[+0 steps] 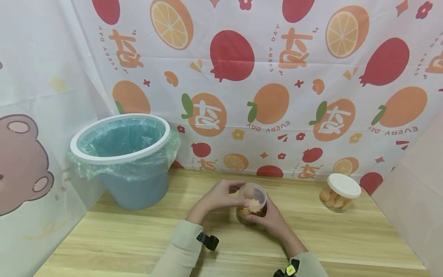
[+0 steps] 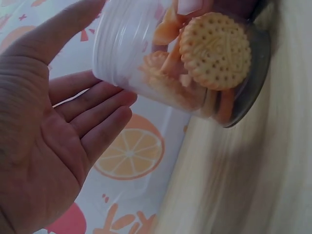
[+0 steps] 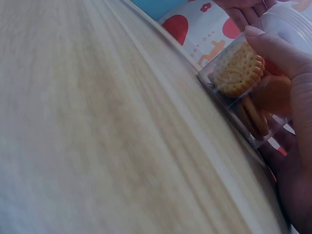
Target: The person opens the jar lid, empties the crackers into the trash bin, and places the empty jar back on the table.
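Worktop, wood-grain, spans the near side. Right grip holds a clear plastic biscuit jar, thumb in front, fingers behind. Left grip: thumb near the rim, fingers loosely extended beside the ribbed neck; not clenched. Jar position: mid-worktop, between the hands, roughly upright, base apparently resting; no lid seen on it. Contents: round scalloped biscuits, lying at mixed angles.

Handling estimate: light; wall stiff with slight give, smooth, could slip; biscuits brittle, likely to crack if jolted. Suggested hold: lower body, opposite sides, gentle pressure.

Farther out, right: second biscuit jar, white lid on. Left: blue bin, liner folded over outside; no contents made out. Behind: fruit-print sheet.
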The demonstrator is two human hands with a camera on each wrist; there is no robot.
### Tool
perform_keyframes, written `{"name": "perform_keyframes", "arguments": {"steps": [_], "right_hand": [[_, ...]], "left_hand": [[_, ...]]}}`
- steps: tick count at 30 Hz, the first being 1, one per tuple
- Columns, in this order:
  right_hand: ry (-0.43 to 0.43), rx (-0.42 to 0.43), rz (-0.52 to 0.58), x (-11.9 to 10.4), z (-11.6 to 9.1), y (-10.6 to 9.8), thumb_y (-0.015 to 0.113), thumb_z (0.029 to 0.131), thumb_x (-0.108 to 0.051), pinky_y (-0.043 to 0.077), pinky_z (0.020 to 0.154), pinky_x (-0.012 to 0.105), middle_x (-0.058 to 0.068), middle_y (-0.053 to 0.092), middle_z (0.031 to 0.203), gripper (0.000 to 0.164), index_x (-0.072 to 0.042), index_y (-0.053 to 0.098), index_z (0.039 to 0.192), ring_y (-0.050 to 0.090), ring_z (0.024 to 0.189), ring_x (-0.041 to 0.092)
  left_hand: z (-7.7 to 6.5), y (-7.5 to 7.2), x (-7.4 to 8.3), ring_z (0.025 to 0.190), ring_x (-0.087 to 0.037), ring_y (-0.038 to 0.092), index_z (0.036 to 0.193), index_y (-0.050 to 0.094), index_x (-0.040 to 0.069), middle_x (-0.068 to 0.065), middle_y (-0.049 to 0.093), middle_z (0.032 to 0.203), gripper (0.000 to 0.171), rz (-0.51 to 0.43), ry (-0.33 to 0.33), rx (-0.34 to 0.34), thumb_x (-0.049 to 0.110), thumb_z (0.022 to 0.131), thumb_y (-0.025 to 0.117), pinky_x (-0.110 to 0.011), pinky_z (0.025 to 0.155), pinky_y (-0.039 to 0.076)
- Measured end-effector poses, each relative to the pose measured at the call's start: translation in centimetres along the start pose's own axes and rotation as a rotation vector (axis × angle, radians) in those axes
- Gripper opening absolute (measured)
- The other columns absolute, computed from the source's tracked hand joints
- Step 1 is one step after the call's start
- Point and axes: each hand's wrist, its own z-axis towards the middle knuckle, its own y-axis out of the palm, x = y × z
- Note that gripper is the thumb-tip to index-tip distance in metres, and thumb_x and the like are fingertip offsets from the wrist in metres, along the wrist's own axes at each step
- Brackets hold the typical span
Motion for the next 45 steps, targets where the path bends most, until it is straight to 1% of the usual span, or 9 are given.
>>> {"name": "perform_keyframes", "arguments": {"steps": [8, 14, 18, 23, 26, 30, 35, 39, 45], "right_hand": [[-0.01, 0.001, -0.017, -0.1, 0.0, 0.0, 0.086, 0.08, -0.026, 0.04, 0.112, 0.033, 0.002, 0.054, 0.147, 0.09, -0.027, 0.035, 0.154, 0.05, 0.136, 0.021], [-0.015, 0.004, -0.036, 0.1, -0.1, 0.0, 0.085, 0.081, -0.026, 0.041, 0.112, 0.033, 0.003, 0.054, 0.147, 0.089, -0.025, 0.035, 0.154, 0.05, 0.135, 0.021], [-0.021, 0.004, -0.038, 0.2, -0.1, 0.0, 0.085, 0.082, -0.025, 0.041, 0.111, 0.032, 0.005, 0.054, 0.147, 0.088, -0.024, 0.034, 0.154, 0.05, 0.135, 0.022], [-0.025, 0.004, -0.039, 0.1, -0.1, 0.0, 0.085, 0.082, -0.024, 0.042, 0.108, 0.026, 0.006, 0.054, 0.147, 0.089, -0.025, 0.033, 0.155, 0.05, 0.134, 0.022], [-0.031, 0.002, -0.023, 0.1, -0.1, 0.0, 0.085, 0.082, -0.023, 0.043, 0.107, 0.023, 0.004, 0.055, 0.145, 0.088, -0.026, 0.035, 0.154, 0.052, 0.132, 0.018], [-0.047, -0.008, -0.003, 0.0, -0.1, 0.1, 0.084, 0.083, -0.022, 0.044, 0.105, 0.023, 0.002, 0.055, 0.144, 0.084, -0.029, 0.036, 0.152, 0.054, 0.129, 0.015], [-0.056, -0.015, -0.008, 0.0, -0.1, 0.0, 0.083, 0.084, -0.022, 0.045, 0.104, 0.023, 0.0, 0.054, 0.145, 0.085, -0.031, 0.035, 0.153, 0.055, 0.128, 0.013], [-0.049, -0.019, 0.008, 0.1, -0.1, 0.1, 0.084, 0.083, -0.021, 0.047, 0.101, 0.023, 0.004, 0.056, 0.143, 0.087, -0.028, 0.034, 0.154, 0.058, 0.123, 0.011], [-0.06, -0.019, 0.005, 0.2, -0.1, 0.0, 0.084, 0.083, -0.02, 0.05, 0.097, 0.022, 0.009, 0.058, 0.141, 0.089, -0.025, 0.032, 0.156, 0.06, 0.118, 0.008]], "left_hand": [[-0.3, -0.7, -0.1, 0.123, -0.02, 0.065, 0.137, 0.064, 0.01, -0.004, 0.068, 0.135, 0.07, -0.011, 0.009, -0.009, 0.032, 0.076, 0.09, -0.036, 0.108, 0.049], [-0.3, -0.7, -0.1, 0.116, -0.022, 0.069, 0.133, 0.066, 0.008, -0.008, 0.071, 0.129, 0.065, -0.031, 0.014, 0.001, 0.028, 0.077, 0.089, -0.04, 0.102, 0.053], [-0.1, -0.4, -0.2, 0.121, -0.026, 0.066, 0.132, 0.066, 0.007, -0.009, 0.07, 0.13, 0.065, -0.001, 0.006, 0.025, 0.028, 0.075, 0.09, -0.043, 0.105, 0.052], [0.3, 0.3, -0.2, 0.133, -0.033, 0.057, 0.14, 0.058, 0.003, -0.014, 0.06, 0.143, 0.079, 0.049, 0.038, 0.038, 0.027, 0.073, 0.092, -0.046, 0.109, 0.048], [0.4, 0.9, -0.1, 0.136, -0.032, 0.054, 0.147, 0.051, 0.005, -0.014, 0.055, 0.149, 0.088, 0.054, 0.051, 0.037, 0.029, 0.073, 0.092, -0.045, 0.109, 0.048], [0.6, 1.7, 0.1, 0.137, -0.031, 0.051, 0.152, 0.044, 0.006, -0.014, 0.051, 0.152, 0.097, 0.061, 0.052, 0.055, 0.031, 0.072, 0.092, -0.047, 0.11, 0.047], [0.9, 2.8, 0.4, 0.142, -0.03, 0.047, 0.155, 0.04, 0.009, -0.012, 0.048, 0.155, 0.105, 0.057, 0.019, 0.084, 0.037, 0.069, 0.093, -0.05, 0.113, 0.042], [1.1, 3.6, 0.5, 0.145, -0.027, 0.044, 0.157, 0.037, 0.013, -0.008, 0.045, 0.158, 0.112, 0.042, -0.009, 0.102, 0.044, 0.066, 0.094, -0.05, 0.115, 0.04], [1.2, 4.5, 0.6, 0.144, -0.026, 0.044, 0.157, 0.037, 0.017, -0.006, 0.045, 0.158, 0.111, 0.033, -0.013, 0.147, 0.048, 0.067, 0.092, -0.05, 0.114, 0.042]]}}
